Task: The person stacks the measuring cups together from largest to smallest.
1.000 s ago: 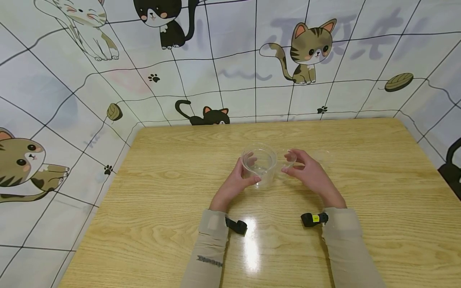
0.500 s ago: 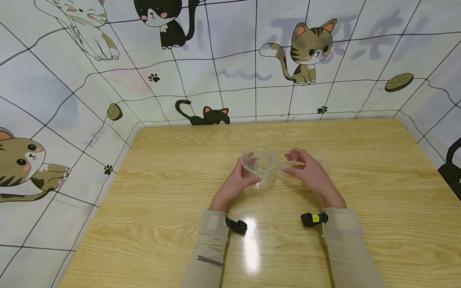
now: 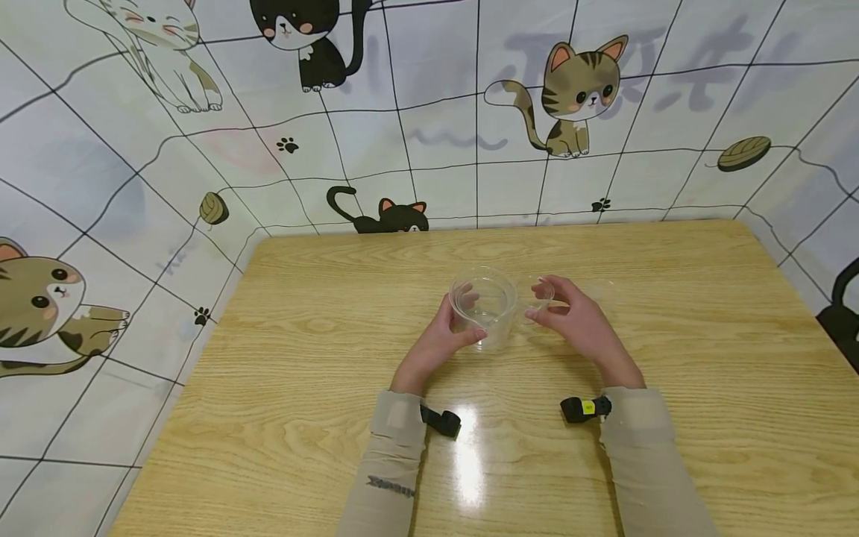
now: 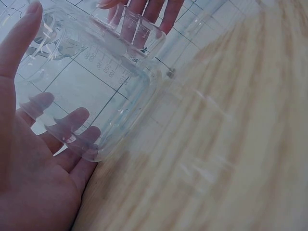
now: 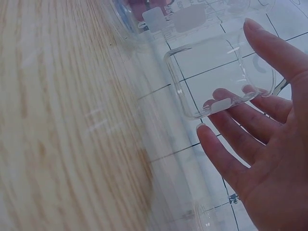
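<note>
A large clear beaker stands near the middle of the table, with printed graduations visible on its wall in the left wrist view. My left hand grips it from the left, thumb at the front and fingers round the far side. Right beside it is a smaller clear beaker. My right hand holds that one from the right between thumb and fingers. In the right wrist view, the small beaker shows a pale patch on its side, and several fingers of the right hand curve along its wall.
Behind the right hand, a faint clear glass piece rests on the wooden table. A white cloth-like wall with a grid and cartoon cats borders the table at the back and sides.
The right hand and small beaker have shifted only very slightly. The left hand and large beaker look unmoved.
</note>
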A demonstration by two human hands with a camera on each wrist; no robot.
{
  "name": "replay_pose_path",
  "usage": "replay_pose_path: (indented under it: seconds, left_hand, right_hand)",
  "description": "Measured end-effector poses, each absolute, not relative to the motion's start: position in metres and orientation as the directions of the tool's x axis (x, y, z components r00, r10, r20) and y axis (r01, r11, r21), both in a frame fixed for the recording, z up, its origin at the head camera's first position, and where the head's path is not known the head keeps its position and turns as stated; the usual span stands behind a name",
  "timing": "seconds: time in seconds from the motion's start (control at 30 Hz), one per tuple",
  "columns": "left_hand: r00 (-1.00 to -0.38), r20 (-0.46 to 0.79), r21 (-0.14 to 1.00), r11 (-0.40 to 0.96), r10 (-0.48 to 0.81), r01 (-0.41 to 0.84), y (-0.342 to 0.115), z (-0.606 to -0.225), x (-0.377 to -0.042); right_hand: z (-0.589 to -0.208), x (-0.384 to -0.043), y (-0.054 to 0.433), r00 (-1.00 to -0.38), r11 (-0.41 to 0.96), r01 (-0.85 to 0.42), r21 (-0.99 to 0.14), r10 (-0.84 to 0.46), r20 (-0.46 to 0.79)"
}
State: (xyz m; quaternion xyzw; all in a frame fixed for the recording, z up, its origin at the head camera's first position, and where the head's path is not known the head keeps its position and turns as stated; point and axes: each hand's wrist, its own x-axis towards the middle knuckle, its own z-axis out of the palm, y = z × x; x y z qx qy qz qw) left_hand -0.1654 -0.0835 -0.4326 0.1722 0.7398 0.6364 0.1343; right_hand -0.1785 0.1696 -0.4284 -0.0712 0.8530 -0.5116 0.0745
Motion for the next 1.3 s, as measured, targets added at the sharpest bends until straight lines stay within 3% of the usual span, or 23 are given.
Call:
replay_pose_path:
  seconds: [0.93, 1.3]
  left_hand:
    - [-0.900, 0.015, 0.987, 0.136, 0.435, 0.082, -0.084, -0.435, -0.167]
    - [-0.909, 0.029, 0.988, 0.127, 0.417, 0.089, -0.084, -0.461, -0.178]
  right_hand:
    - [-0.428, -0.178, 0.168, -0.977, 0.470, -0.064, -0.880, -0.210, -0.041]
    - [-0.429, -0.178, 0.166, -0.976, 0.475, -0.068, -0.877, -0.215, -0.041]
